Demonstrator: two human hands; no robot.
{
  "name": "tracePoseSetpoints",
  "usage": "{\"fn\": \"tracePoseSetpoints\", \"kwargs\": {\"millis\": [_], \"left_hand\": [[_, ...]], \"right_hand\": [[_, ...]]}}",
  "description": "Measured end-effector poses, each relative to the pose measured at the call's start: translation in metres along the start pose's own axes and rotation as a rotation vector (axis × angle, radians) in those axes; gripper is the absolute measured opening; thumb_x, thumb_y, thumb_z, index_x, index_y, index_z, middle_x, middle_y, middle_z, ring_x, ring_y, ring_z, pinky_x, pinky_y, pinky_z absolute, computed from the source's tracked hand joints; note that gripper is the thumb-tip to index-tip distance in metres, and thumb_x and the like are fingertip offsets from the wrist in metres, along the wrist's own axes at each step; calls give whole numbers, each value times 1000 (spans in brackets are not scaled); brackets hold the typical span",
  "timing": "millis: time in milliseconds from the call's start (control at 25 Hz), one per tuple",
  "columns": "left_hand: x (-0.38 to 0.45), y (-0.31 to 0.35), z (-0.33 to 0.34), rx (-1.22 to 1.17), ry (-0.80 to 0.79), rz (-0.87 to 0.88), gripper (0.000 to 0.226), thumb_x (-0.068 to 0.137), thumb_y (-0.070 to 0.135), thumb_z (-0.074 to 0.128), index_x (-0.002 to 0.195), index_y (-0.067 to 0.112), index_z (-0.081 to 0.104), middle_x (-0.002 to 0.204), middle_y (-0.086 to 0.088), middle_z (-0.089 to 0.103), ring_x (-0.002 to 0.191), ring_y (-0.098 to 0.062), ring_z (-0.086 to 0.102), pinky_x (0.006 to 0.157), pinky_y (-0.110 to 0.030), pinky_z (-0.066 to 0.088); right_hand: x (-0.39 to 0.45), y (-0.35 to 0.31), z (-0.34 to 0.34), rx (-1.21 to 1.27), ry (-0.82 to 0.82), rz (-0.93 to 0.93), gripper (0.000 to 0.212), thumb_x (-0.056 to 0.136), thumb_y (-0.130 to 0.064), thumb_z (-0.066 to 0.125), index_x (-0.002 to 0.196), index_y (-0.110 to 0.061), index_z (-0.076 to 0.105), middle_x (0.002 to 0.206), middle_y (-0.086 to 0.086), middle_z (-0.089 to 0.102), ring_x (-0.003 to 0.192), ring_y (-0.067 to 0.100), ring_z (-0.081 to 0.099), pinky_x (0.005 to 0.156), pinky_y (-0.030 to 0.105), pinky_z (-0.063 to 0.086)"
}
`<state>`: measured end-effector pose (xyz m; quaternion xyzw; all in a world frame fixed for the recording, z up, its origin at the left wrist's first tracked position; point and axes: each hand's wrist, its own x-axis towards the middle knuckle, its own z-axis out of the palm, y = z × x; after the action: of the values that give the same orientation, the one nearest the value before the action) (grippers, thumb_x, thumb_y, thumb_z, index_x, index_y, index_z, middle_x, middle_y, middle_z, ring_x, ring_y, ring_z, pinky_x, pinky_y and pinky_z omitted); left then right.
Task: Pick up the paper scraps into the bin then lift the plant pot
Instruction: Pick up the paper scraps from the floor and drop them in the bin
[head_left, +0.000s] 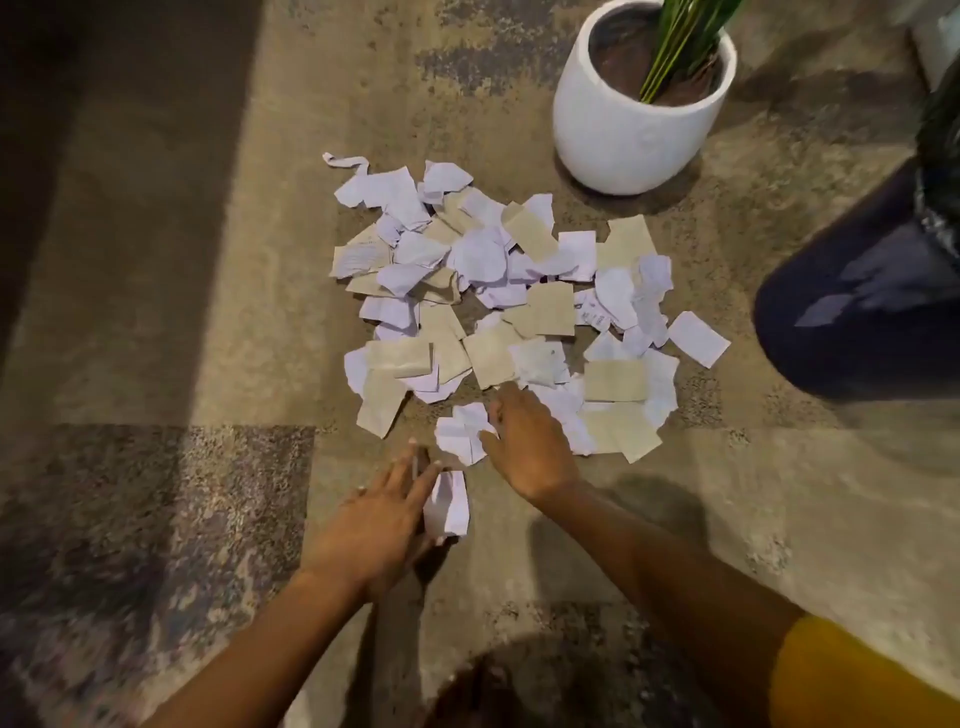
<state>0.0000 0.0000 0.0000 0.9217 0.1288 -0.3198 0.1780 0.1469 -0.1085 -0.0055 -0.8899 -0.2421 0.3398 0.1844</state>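
Both hands flat, fingers spread, holding nothing: left hand (384, 512), right hand (527, 441) on torn white-and-tan paper scraps (498, 291). Rake the edges inward, scoop from underneath.

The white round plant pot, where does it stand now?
In the head view the white round plant pot stands on the floor at the upper right, just beyond the pile of torn paper scraps.

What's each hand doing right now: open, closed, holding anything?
Left hand: open, fingers spread flat beside a white scrap, not gripping it.
Right hand: open, palm down on the near edge of the paper scraps, nothing gripped.
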Motion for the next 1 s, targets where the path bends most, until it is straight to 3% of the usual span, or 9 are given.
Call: {"fn": "tracePoseSetpoints", "kwargs": {"millis": [160, 240, 280, 400, 520, 640, 800, 1000], "left_hand": [[19, -3, 28, 53, 124, 66, 73, 71, 74, 40, 126, 27, 35, 133, 2, 37, 104, -23, 55, 71, -37, 54], [27, -6, 39, 108, 161, 112, 72, 60, 76, 44, 111, 26, 46, 114, 3, 51, 84, -19, 62, 47, -29, 52], [31, -7, 41, 142, 234, 136, 69, 58, 75, 45, 108, 26, 48, 110, 3, 54, 81, -17, 63, 43, -26, 50], [37, -9, 46, 69, 230, 156, 62, 66, 64, 44, 114, 26, 36, 126, 3, 40, 100, -21, 56, 58, -28, 51], [41, -11, 46, 37, 259, 150, 50, 69, 47, 57, 108, 26, 33, 126, 0, 43, 88, -23, 60, 52, -25, 43], [42, -9, 39, -37, 261, 127, 36, 79, 31, 54, 107, 29, 32, 130, -1, 40, 88, -26, 60, 64, -34, 50], [35, -9, 33, -56, 324, 95, 31, 85, 30, 47, 116, 29, 48, 124, 7, 44, 90, -20, 62, 74, -32, 50], [34, 9, -3, -23, 406, 134, 30, 91, 33, 50, 119, 26, 57, 112, 8, 56, 86, -6, 62, 75, -24, 48]], "right_hand": [[24, 4, 21, -54, 46, -58, 62, 83, -45, 66, 128, -14, 37, 129, 10, 46, 117, 29, 50, 90, 34, 44], [32, 6, 31, -108, 66, -143, 68, 79, -47, 69, 129, -18, 34, 129, 8, 44, 118, 27, 48, 88, 33, 45], [37, 7, 36, -135, 80, -179, 69, 78, -46, 71, 130, -20, 34, 130, 6, 43, 119, 26, 48, 88, 33, 45], [47, 6, 46, -181, 84, -256, 66, 78, -36, 74, 129, -24, 34, 129, 4, 41, 116, 25, 51, 86, 34, 46], [53, 5, 46, -97, 46, -278, 59, 81, -22, 72, 126, -25, 35, 128, 5, 41, 110, 26, 55, 77, 32, 43], [58, 7, 46, 39, 22, -230, 47, 84, -8, 63, 123, -22, 40, 125, 6, 46, 107, 28, 56, 73, 30, 38], [61, 15, 41, 191, 58, -140, 44, 80, -3, 65, 117, -19, 49, 118, 5, 59, 107, 23, 57, 77, 30, 45], [53, 23, -6, 410, 104, -97, 38, 76, -4, 73, 110, -15, 60, 111, 10, 65, 99, 24, 63, 65, 21, 41]]}}
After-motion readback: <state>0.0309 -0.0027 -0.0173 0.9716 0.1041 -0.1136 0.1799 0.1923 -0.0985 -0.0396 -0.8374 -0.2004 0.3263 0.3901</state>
